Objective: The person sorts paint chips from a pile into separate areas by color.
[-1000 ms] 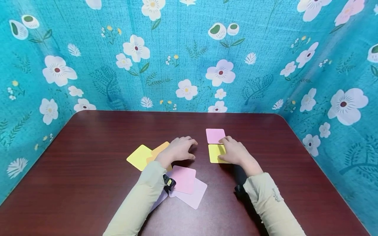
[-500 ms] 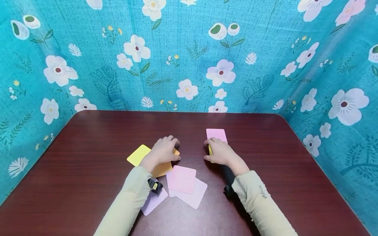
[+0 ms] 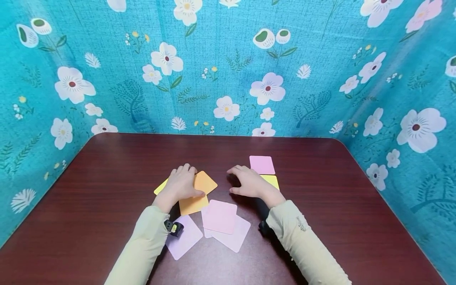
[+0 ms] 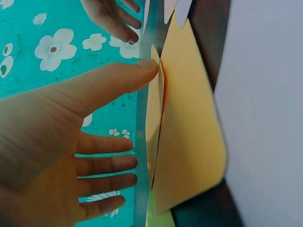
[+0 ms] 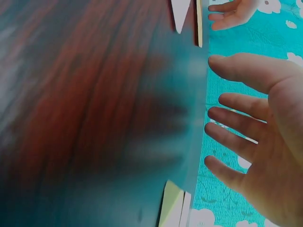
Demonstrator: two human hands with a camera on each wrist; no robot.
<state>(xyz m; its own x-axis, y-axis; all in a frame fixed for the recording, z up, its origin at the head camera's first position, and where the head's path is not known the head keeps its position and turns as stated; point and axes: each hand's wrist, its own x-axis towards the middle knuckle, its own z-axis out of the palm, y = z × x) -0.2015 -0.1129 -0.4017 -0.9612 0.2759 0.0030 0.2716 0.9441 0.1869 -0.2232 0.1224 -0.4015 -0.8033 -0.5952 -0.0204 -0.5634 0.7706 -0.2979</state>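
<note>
On the left half of the dark red-brown wooden table (image 3: 107,174), a square yellow paper card (image 3: 161,187) lay mostly hidden under the left hand (image 3: 181,184), with only its near-left corner peeping out. That hand rested flat, fingers straight and spread, on two overlapping square orange paper cards (image 3: 199,194); the wrist view showed the thumb (image 4: 118,78) pressing at the edge of the upper orange card (image 4: 154,118), which was lifted slightly off the lower one. It pinched nothing fully. To separate the cards cleanly, the thumb would probably do best sliding the top card sideways with light pressure, so the one beneath stayed put.

Nearer the person, a lilac square card (image 3: 185,239) and a fanned pair of pale pink square cards (image 3: 222,221) lay overlapping, untouched.

Right of centre, the right hand (image 3: 249,184) hovered just above the table with fingers loosely spread and held nothing; whether the fingertips touched the wood could not be told. Just right of it lay another yellow square card (image 3: 272,181), partly covered by the wrist, and touching its far edge a pink square card (image 3: 262,164).
</note>
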